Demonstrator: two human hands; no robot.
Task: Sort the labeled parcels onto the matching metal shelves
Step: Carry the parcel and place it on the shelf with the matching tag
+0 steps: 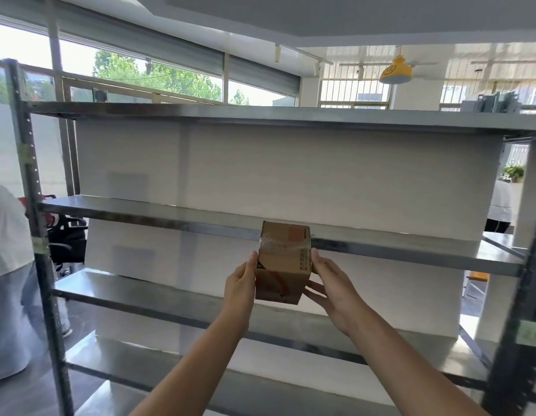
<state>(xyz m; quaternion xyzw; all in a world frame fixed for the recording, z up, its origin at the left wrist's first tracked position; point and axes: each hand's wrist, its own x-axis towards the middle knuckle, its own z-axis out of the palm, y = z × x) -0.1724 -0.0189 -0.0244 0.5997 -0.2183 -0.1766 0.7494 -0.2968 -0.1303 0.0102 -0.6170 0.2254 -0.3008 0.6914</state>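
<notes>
- The person stands square to a metal rack (35, 187) and holds one small cardboard parcel (283, 262) out in front with both arms stretched.
- The left hand (241, 283) is pressed flat against the parcel's left side, thumb up along the edge. The right hand (329, 288) clamps the right side, with a finger or two curled under the bottom corner, likely to take the weight.
- That two-sided squeeze keeps the parcel level, which I judge is why neither hand covers the top, where an orange label (296, 235) faces up and can be read; its text is too blurred for me to make out.
- The parcel hangs in the air in front of the second shelf (140, 210); its far top edge is level with that shelf's front lip, its bottom above the third shelf (140, 292) below. It rests on neither.
- Which shelf is meant I cannot tell; the height suggests the second.
- All the shelves in sight are bare, backed by white panels (320, 175), so there is room wherever it goes.
- Another person (8, 265) stands at the left, outside the rack, well apart from the parcel.
</notes>
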